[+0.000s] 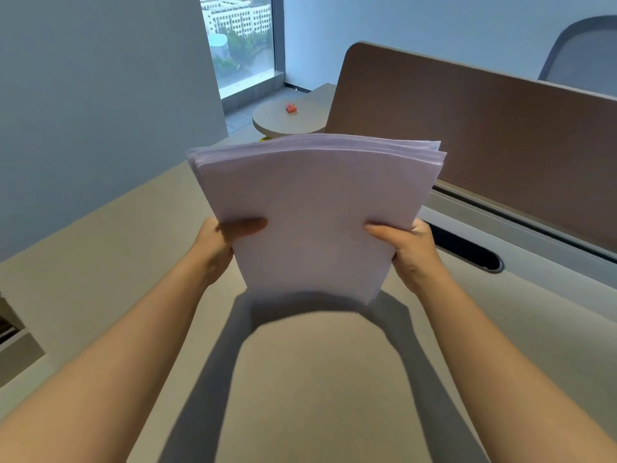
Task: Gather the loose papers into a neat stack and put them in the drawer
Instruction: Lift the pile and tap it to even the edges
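Beige desk top fills the near view, bare forearms over it casting dark shadows. Left hand grips the left edge of the paper stack, thumb across the front sheet, fingers hidden behind. Right hand clamps the right edge the same way, thumb on front. Stack is white, held upright, lower edge just above the desk or touching it, cannot tell which; top edges slightly fanned, not flush. Partly open drawer at far left edge, well apart from the papers. Dark cable slot right of the stack. Brown divider panel behind. Farther back, round table with small red object, then window.
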The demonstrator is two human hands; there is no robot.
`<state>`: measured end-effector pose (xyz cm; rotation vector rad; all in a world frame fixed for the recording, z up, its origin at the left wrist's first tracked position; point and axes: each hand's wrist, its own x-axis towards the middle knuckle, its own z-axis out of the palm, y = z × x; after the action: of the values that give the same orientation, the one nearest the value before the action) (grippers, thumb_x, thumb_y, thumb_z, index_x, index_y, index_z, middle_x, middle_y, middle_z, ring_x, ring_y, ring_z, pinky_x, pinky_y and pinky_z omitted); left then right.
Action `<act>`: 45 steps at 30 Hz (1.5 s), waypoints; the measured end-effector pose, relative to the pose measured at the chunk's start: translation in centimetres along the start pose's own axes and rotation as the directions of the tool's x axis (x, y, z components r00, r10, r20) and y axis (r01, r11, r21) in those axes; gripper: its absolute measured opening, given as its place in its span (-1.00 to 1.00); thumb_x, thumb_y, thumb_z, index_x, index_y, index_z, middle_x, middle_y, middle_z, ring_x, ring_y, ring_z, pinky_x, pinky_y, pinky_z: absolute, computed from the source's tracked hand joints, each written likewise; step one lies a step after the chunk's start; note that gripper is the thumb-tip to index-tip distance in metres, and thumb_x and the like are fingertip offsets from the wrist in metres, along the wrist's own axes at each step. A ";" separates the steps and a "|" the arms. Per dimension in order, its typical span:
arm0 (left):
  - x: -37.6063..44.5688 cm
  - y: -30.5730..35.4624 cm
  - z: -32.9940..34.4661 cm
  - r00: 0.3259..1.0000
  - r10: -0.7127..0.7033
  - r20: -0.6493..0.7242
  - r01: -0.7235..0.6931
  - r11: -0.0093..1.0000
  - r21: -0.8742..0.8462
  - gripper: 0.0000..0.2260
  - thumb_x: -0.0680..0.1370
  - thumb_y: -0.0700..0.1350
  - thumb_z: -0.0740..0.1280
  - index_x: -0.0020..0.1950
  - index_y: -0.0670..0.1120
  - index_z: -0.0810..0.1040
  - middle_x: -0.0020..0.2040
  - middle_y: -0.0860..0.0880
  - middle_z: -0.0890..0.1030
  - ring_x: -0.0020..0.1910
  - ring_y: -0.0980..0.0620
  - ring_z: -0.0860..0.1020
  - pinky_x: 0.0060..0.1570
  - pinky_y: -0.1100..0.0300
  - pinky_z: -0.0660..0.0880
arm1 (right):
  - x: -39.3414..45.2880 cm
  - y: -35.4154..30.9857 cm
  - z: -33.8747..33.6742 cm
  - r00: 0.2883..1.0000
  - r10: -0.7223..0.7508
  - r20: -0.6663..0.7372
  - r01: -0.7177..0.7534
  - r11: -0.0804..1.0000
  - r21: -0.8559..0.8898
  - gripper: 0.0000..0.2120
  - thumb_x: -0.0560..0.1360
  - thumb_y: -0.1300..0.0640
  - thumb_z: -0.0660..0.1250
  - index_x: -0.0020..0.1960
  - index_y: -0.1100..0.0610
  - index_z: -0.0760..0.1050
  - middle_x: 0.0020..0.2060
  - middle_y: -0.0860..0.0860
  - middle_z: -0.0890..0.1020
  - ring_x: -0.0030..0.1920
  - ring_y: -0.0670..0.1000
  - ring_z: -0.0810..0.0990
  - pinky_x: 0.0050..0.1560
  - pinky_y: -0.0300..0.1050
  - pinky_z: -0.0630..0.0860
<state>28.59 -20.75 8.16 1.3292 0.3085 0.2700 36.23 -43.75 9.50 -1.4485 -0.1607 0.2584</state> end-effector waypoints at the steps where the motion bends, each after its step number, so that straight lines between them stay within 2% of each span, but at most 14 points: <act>1: 0.0 0.0 -0.2 1.000 -0.008 0.001 0.008 1.000 0.007 -0.53 -0.01 -0.13 0.44 -0.10 -0.03 0.57 -0.31 0.14 0.71 -0.24 0.13 0.64 -0.20 0.23 0.60 | 0.1 -0.2 -0.3 0.999 -0.013 0.036 0.014 1.000 -0.026 -0.71 0.32 0.45 0.36 -0.27 0.05 0.54 -0.41 -0.13 0.65 -0.31 -0.14 0.59 -0.17 -0.23 0.55; 6: -0.2 -1.0 0.6 0.999 -0.031 0.021 0.030 0.998 0.052 -0.58 0.07 -0.25 0.45 -0.12 0.00 0.54 -0.31 0.13 0.70 -0.24 0.15 0.63 -0.23 0.27 0.58 | -0.3 0.7 -0.7 0.995 0.004 0.104 0.001 0.999 -0.044 -0.70 0.32 0.46 0.36 -0.22 0.05 0.52 -0.37 -0.14 0.66 -0.28 -0.14 0.61 -0.21 -0.30 0.58; 10: 0.0 0.2 1.2 1.000 -0.010 -0.008 0.010 1.000 0.018 -0.72 0.30 -0.39 0.37 -0.12 -0.06 0.54 -0.21 0.03 0.66 -0.19 0.07 0.60 0.07 0.09 0.57 | 0.0 -0.6 -0.3 0.994 -0.018 0.111 0.022 0.999 -0.032 -0.72 0.34 0.42 0.37 -0.22 0.04 0.54 -0.44 -0.17 0.68 -0.37 -0.20 0.64 -0.25 -0.32 0.59; 15: -0.5 -0.1 0.4 0.997 -0.041 0.064 0.039 0.999 0.039 -0.60 0.08 -0.27 0.44 -0.12 -0.04 0.54 -0.36 0.15 0.70 -0.34 0.23 0.65 -0.30 0.35 0.59 | -0.6 -0.9 -0.8 0.987 0.028 0.158 -0.017 0.998 -0.068 -0.73 0.36 0.41 0.35 -0.17 0.03 0.53 -0.27 -0.08 0.64 -0.22 -0.11 0.60 -0.17 -0.26 0.56; 19: -0.7 -1.6 1.2 0.996 -0.084 -0.031 0.085 0.996 0.023 -0.68 0.33 -0.45 0.36 -0.05 -0.10 0.51 -0.26 0.10 0.68 -0.17 0.10 0.59 -0.22 0.35 0.60 | -1.3 0.4 0.1 0.991 0.101 0.084 -0.099 0.995 -0.022 -0.74 0.34 0.43 0.36 -0.19 0.07 0.54 -0.21 0.02 0.62 -0.17 0.01 0.58 -0.04 -0.10 0.53; 24: -0.4 -1.6 0.8 0.996 -0.084 -0.029 0.086 0.993 0.084 -0.68 0.15 -0.32 0.40 -0.16 -0.06 0.55 -0.38 0.14 0.69 -0.29 0.18 0.62 -0.19 0.29 0.59 | -1.1 -0.1 -0.4 0.992 0.120 0.042 -0.118 0.992 -0.038 -0.74 0.35 0.40 0.37 -0.19 0.05 0.54 -0.20 0.02 0.61 -0.15 0.02 0.57 0.01 -0.02 0.52; 28: -1.7 -2.3 1.3 0.985 -0.166 -0.056 0.174 0.960 0.220 -0.60 0.17 -0.38 0.46 -0.04 -0.15 0.54 -0.13 -0.08 0.62 -0.09 -0.05 0.54 -0.02 0.09 0.48 | -1.1 -0.3 -0.2 0.984 0.174 0.028 -0.172 0.983 -0.068 -0.80 0.38 0.38 0.36 -0.16 0.10 0.53 -0.18 0.03 0.60 -0.12 0.04 0.56 0.05 -0.01 0.51; 30: -1.8 -1.9 1.8 0.972 -0.143 -0.185 0.195 0.932 0.304 -0.61 0.31 -0.41 0.45 0.13 -0.30 0.54 0.01 -0.12 0.56 0.00 -0.07 0.51 0.04 0.05 0.44 | -0.8 -0.9 0.3 0.986 0.155 -0.058 -0.162 0.974 -0.158 -0.75 0.39 0.33 0.38 0.05 0.19 0.48 -0.05 0.07 0.56 0.00 0.09 0.55 0.07 -0.03 0.48; 33: -1.1 -0.2 1.7 0.954 -0.045 -0.297 0.200 0.834 0.515 -0.67 0.40 -0.29 0.43 0.13 -0.36 0.56 0.03 -0.25 0.61 0.04 -0.20 0.57 0.02 0.01 0.47 | -0.4 -1.6 0.6 0.978 0.005 -0.208 -0.097 0.893 -0.439 -0.34 0.39 0.22 0.41 0.39 0.16 0.17 0.30 0.10 0.35 0.35 0.13 0.31 0.27 0.04 0.35; 36: -1.1 2.4 1.5 0.974 0.124 -0.189 0.080 0.595 0.799 -0.80 0.44 -0.23 0.39 0.03 -0.27 0.64 0.02 -0.28 0.65 0.08 -0.22 0.58 -0.12 0.14 0.37 | -0.6 -3.0 1.3 0.962 -0.238 -0.132 0.090 0.736 -0.671 -0.15 0.39 0.17 0.42 0.49 0.08 -0.04 0.49 0.08 0.06 0.49 0.09 0.03 0.46 0.09 0.08; 38: -1.5 3.7 1.6 0.989 0.145 -0.039 -0.016 0.362 0.932 -0.83 0.49 -0.19 0.32 0.02 -0.19 0.64 0.04 -0.24 0.65 0.10 -0.22 0.56 -0.11 0.12 0.35 | -0.9 -3.9 2.0 0.947 -0.321 -0.003 0.203 0.608 -0.767 -0.19 0.41 0.16 0.40 0.49 0.06 -0.01 0.50 0.08 0.06 0.49 0.08 0.03 0.46 0.10 0.07; 41: -2.0 4.2 1.6 0.989 0.117 0.090 -0.098 0.069 0.993 -0.82 0.52 -0.10 0.28 0.03 -0.06 0.63 0.09 -0.12 0.64 0.19 -0.14 0.48 0.11 0.09 0.31 | -0.9 -4.4 2.2 0.962 -0.165 0.218 0.274 0.584 -0.765 -0.56 0.47 0.24 0.32 0.34 0.14 0.37 0.31 0.17 0.46 0.32 0.17 0.40 0.31 0.07 0.35; 43: -2.4 3.6 1.0 0.979 0.195 0.057 -0.077 0.097 0.992 -0.82 0.48 -0.06 0.33 0.02 -0.02 0.65 0.12 -0.07 0.62 0.27 -0.10 0.40 0.23 0.09 0.17 | -1.6 -4.0 2.2 0.957 -0.125 0.262 0.280 0.633 -0.722 -0.77 0.50 0.33 0.25 0.11 0.21 0.57 0.03 0.23 0.64 0.07 0.22 0.57 0.11 0.08 0.51; 45: -2.9 2.7 0.2 0.936 0.341 -0.087 -0.004 0.257 0.966 -0.71 0.43 -0.02 0.38 0.14 -0.03 0.60 0.27 -0.10 0.51 0.36 -0.13 0.30 0.33 0.03 0.09 | -2.3 -3.5 2.0 0.971 -0.140 0.196 0.238 0.681 -0.692 -0.76 0.50 0.37 0.20 -0.12 0.19 0.62 -0.16 0.18 0.64 -0.17 0.11 0.58 -0.11 -0.10 0.54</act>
<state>25.92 -21.39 11.06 2.6190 0.6319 0.5113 33.75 -42.78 13.31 -2.1803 -0.5683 0.1132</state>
